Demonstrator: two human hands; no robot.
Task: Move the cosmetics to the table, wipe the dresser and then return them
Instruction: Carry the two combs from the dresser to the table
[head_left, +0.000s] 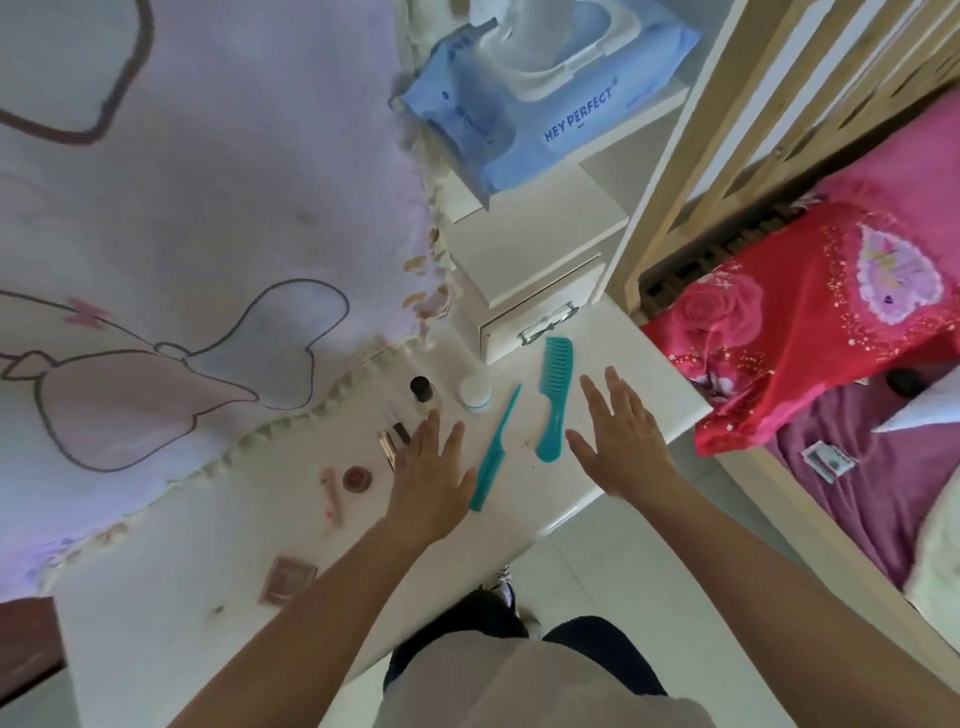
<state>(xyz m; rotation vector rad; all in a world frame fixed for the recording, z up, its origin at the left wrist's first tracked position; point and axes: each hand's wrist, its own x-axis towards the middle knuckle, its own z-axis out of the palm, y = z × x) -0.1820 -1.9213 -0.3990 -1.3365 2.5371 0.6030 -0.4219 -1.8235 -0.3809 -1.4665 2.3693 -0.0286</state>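
Smooth cream dresser top (613, 364), two teal plastic combs (555, 395), soft printed cloth (208, 208), glossy blue plastic wipes pack (545, 119)

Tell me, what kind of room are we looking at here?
Probably a bedroom. A white dresser with a small drawer carries cosmetics and two teal combs. Right beside it is a wooden bed frame holding red rose-print bedding.

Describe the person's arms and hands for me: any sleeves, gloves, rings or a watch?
Both are bare. The left hand and right hand wear no gloves, and no ring, watch or bracelet shows. No sleeve shows on the left forearm or the right forearm up to the frame's lower edge. Below them, a beige top and dark trousers are in view.
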